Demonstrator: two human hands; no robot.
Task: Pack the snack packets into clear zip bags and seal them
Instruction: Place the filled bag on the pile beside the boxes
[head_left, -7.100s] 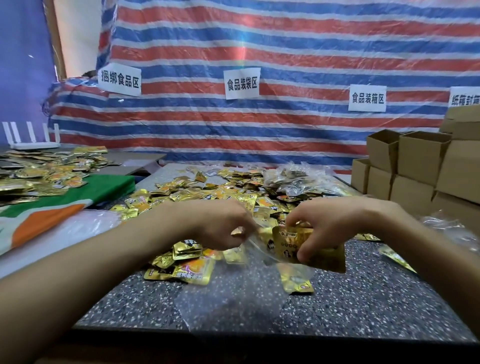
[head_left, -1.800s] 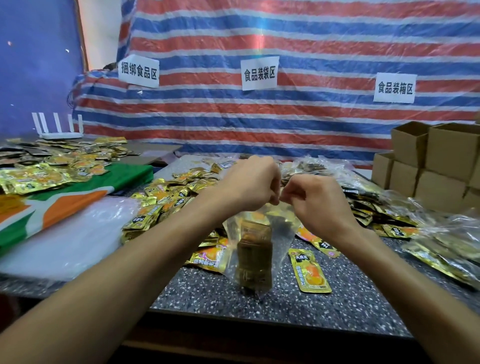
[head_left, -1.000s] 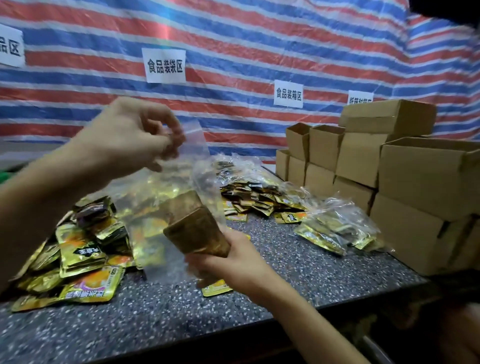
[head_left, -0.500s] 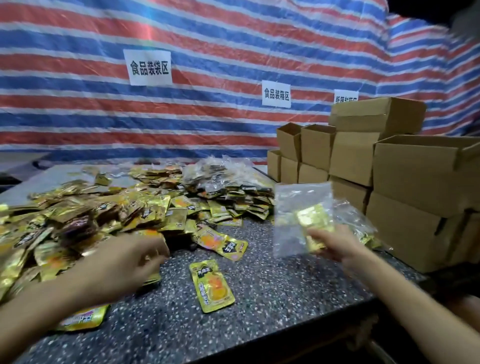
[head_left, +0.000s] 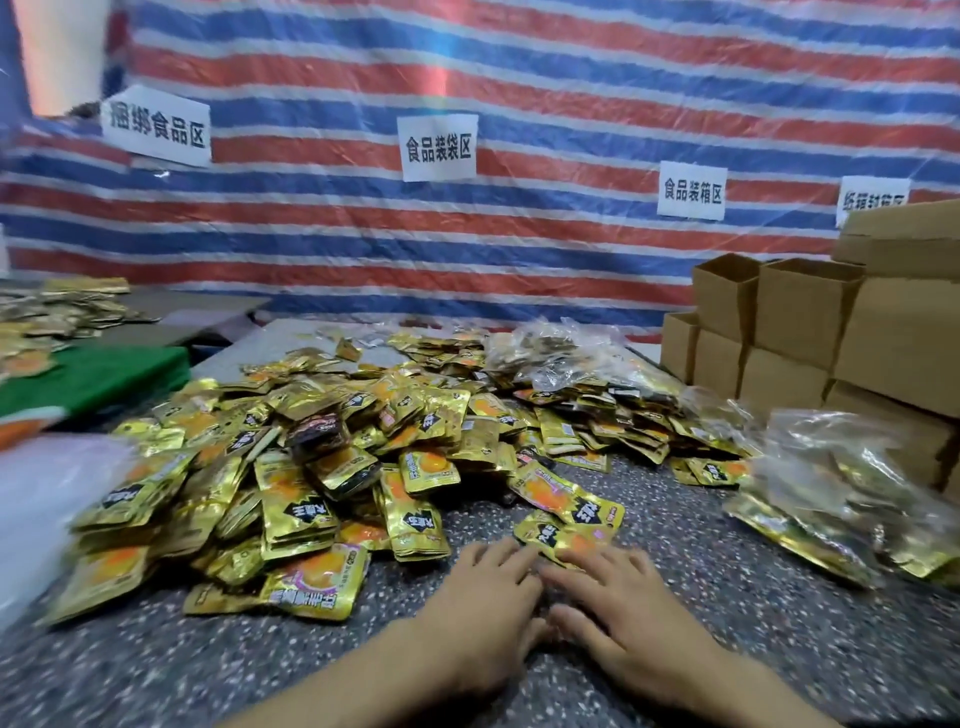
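Speckled grey stone forms the tabletop (head_left: 753, 639), and a wide heap of gold snack packets (head_left: 332, 457) covers its middle. Just in front of the heap, the left hand (head_left: 483, 618) and right hand (head_left: 623, 618) lie palm-down side by side. Their fingers are straight and grip nothing, and the fingertips reach a loose packet (head_left: 553, 538) at the heap's near edge. Right of the heap lie filled clear zip bags (head_left: 841, 499), with stacked cardboard boxes (head_left: 805, 332) beyond. Behind the heap hangs a red, white and blue striped tarp (head_left: 519, 78) bearing white paper signs (head_left: 439, 147). Left of the heap lies a green cloth (head_left: 93, 374).
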